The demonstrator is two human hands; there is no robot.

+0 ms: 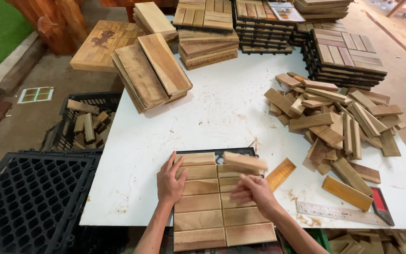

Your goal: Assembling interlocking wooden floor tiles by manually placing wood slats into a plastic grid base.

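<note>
On the white table (pixel 212 113) lies a black plastic grid base (pixel 217 153) covered with two columns of short wooden slats (pixel 203 207). My left hand (pixel 169 181) rests flat against the left edge of the upper slats. My right hand (pixel 254 192) holds one wooden slat (pixel 245 162) tilted over the top of the right column, where the black grid still shows. Another loose slat (pixel 281 173) lies just to the right of the tile.
A big heap of loose slats (pixel 339 122) fills the table's right side. A metal square ruler (pixel 344 214) lies front right. Finished tiles (pixel 344 59) and boards (pixel 151 70) are stacked at the back. Black grid bases (pixel 29 197) and a crate of offcuts (pixel 88 124) stand left.
</note>
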